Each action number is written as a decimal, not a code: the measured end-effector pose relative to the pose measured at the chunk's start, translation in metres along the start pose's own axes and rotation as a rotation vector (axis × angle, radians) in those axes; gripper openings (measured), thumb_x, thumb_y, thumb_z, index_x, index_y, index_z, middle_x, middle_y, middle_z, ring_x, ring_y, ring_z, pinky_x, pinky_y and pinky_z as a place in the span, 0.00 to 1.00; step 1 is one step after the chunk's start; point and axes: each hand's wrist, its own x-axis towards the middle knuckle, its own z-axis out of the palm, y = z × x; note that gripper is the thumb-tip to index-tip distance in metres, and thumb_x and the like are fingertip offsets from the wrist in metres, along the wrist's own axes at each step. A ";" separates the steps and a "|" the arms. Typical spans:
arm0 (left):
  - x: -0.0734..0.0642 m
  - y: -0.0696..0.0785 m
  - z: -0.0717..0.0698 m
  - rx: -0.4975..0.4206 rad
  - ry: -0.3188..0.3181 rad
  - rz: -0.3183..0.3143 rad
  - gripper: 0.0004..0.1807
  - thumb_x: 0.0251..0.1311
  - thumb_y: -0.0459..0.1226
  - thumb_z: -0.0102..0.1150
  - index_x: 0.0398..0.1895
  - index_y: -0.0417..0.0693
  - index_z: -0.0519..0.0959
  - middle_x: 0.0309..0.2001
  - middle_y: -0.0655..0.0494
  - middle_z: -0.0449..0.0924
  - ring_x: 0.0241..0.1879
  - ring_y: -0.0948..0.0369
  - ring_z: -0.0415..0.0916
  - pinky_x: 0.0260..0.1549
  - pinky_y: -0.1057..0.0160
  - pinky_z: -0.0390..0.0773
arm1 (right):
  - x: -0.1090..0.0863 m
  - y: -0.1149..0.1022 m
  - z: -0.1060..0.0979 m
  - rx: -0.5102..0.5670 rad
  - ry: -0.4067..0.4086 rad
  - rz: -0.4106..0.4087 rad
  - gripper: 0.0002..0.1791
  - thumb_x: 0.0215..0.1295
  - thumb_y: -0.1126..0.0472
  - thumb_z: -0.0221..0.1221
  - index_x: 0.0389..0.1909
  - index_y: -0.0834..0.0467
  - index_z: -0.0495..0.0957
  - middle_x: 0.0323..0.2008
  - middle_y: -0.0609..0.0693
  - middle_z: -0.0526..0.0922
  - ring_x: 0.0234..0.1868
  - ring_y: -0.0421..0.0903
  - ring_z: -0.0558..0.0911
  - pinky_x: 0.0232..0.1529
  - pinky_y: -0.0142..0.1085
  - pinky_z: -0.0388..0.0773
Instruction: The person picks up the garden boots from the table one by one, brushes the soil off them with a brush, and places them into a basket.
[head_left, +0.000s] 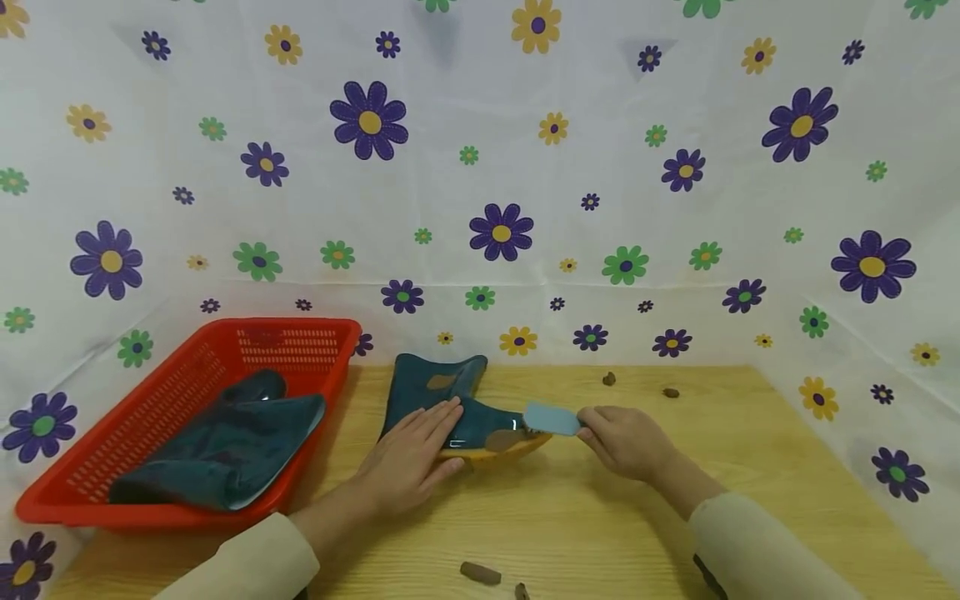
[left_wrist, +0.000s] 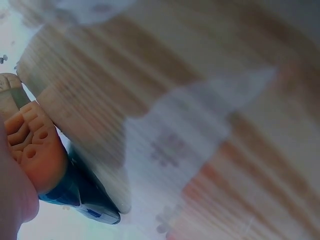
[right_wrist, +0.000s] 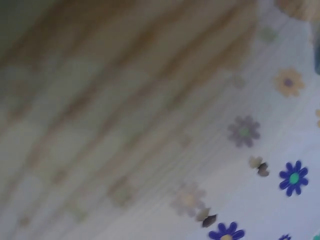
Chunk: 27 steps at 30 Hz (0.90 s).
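Teal boot lies on its side on the wooden table, toe toward three o'clock, orange sole facing six. At its eight o'clock, the left hand rests on it, fingers laid straight. At three o'clock, the right hand pinches a pale blue tool, which seems to meet the toe. A red basket holding another boot stands at nine.

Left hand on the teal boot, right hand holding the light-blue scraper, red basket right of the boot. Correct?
No: the head view shows the red basket left of the teal boot. Left hand, right hand and scraper are as stated.
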 end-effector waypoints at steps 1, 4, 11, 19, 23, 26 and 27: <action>0.001 0.000 0.000 -0.002 -0.001 0.003 0.39 0.74 0.59 0.41 0.78 0.46 0.55 0.79 0.54 0.53 0.77 0.54 0.54 0.73 0.47 0.59 | 0.002 -0.001 0.000 -0.004 -0.002 -0.012 0.27 0.82 0.46 0.30 0.38 0.57 0.74 0.21 0.43 0.73 0.20 0.33 0.64 0.19 0.26 0.66; 0.001 0.001 0.001 0.000 -0.007 0.005 0.38 0.74 0.58 0.41 0.78 0.45 0.56 0.79 0.53 0.54 0.77 0.53 0.55 0.72 0.47 0.59 | 0.009 -0.006 0.002 -0.007 -0.010 -0.050 0.26 0.82 0.46 0.32 0.37 0.56 0.74 0.21 0.42 0.72 0.20 0.33 0.64 0.19 0.25 0.65; 0.003 0.001 -0.001 -0.012 0.018 0.013 0.37 0.74 0.55 0.44 0.77 0.43 0.57 0.78 0.51 0.56 0.76 0.52 0.56 0.72 0.46 0.59 | 0.014 -0.009 0.001 0.008 0.005 0.000 0.27 0.82 0.46 0.30 0.37 0.58 0.72 0.21 0.43 0.72 0.20 0.34 0.65 0.20 0.26 0.67; 0.006 0.000 -0.003 0.017 0.022 0.014 0.38 0.73 0.56 0.46 0.77 0.44 0.57 0.78 0.52 0.57 0.76 0.52 0.57 0.71 0.46 0.61 | 0.004 0.003 -0.008 0.004 0.017 0.022 0.27 0.82 0.46 0.32 0.38 0.58 0.74 0.22 0.45 0.75 0.20 0.35 0.68 0.20 0.28 0.69; 0.004 0.001 -0.002 0.012 0.006 0.008 0.38 0.73 0.56 0.45 0.78 0.44 0.57 0.78 0.52 0.56 0.76 0.52 0.56 0.72 0.46 0.60 | 0.007 -0.002 -0.005 0.005 -0.002 -0.014 0.26 0.82 0.46 0.32 0.35 0.56 0.73 0.21 0.42 0.71 0.21 0.33 0.62 0.20 0.25 0.63; 0.004 0.001 -0.002 0.009 -0.002 0.001 0.38 0.74 0.57 0.44 0.78 0.45 0.55 0.78 0.53 0.54 0.77 0.53 0.55 0.72 0.46 0.59 | 0.013 -0.007 -0.003 -0.002 -0.004 -0.027 0.25 0.82 0.46 0.32 0.33 0.55 0.71 0.19 0.41 0.68 0.20 0.33 0.60 0.20 0.24 0.59; 0.003 0.001 -0.002 0.012 -0.002 -0.001 0.38 0.74 0.57 0.43 0.78 0.45 0.55 0.78 0.53 0.54 0.77 0.53 0.55 0.72 0.47 0.59 | 0.015 -0.008 -0.002 -0.006 -0.003 -0.027 0.25 0.82 0.46 0.32 0.33 0.55 0.71 0.19 0.41 0.67 0.20 0.33 0.59 0.20 0.25 0.58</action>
